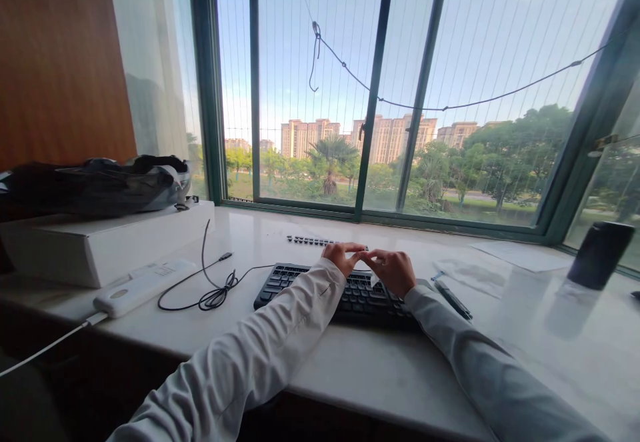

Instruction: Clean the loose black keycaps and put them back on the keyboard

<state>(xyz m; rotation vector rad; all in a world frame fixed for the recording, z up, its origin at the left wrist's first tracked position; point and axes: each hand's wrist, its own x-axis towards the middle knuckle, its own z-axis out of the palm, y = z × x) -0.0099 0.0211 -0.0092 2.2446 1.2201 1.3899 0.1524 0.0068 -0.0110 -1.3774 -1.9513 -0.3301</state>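
A black keyboard (285,281) lies on the pale countertop, partly covered by my hands and forearms. Above its back edge my left hand (342,257) and my right hand (394,273) meet, thumbs and forefingers pinched together at the fingertips. Whatever they pinch is too small to make out. Something small and white (374,281) shows under my right hand, against the keys; I cannot tell whether that hand holds it. Behind the keyboard lies a row of small black keycaps (311,241), its right end reaching close to my fingers.
Left of the keyboard are a coiled black cable (218,297) and a white power strip (145,285). A white box (145,235) carries a dark bag (100,185). To the right lie a dark pen-like item (453,299), clear plastic (470,277), paper (523,255) and an upright black object (600,255).
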